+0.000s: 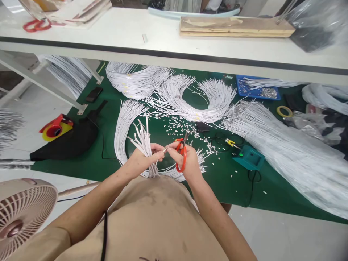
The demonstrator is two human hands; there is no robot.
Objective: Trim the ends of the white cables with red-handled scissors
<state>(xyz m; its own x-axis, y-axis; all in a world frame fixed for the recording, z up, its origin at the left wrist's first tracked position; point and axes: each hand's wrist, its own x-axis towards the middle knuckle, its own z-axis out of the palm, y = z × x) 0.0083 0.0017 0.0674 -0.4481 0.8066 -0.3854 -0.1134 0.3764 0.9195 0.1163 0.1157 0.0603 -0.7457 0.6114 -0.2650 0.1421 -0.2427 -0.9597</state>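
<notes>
My left hand (146, 158) is closed around a bunch of white wires (144, 139), whose thicker ends fan out above the fingers. One wire end from it reaches across to my right hand (187, 159), where thumb and forefinger pinch the tip. Red-handled scissors (183, 159) hang on the fingers of my right hand, blades pointing up and away. Both hands nearly touch at the table's near edge. Beyond them small white pieces (179, 127) lie scattered. A curved bundle of white wires (122, 134) rests beside and beneath my hands.
Large wire bundles (190, 105) cover the green table (108, 159). On the right stand a teal device (248, 158), yellow-handled cutters (231, 143) and a blue tray (258, 94). A tape dispenser (56, 127) and black bag (73, 141) lie left. A white shelf (122, 32) spans the back; a fan (24, 214) stands near left.
</notes>
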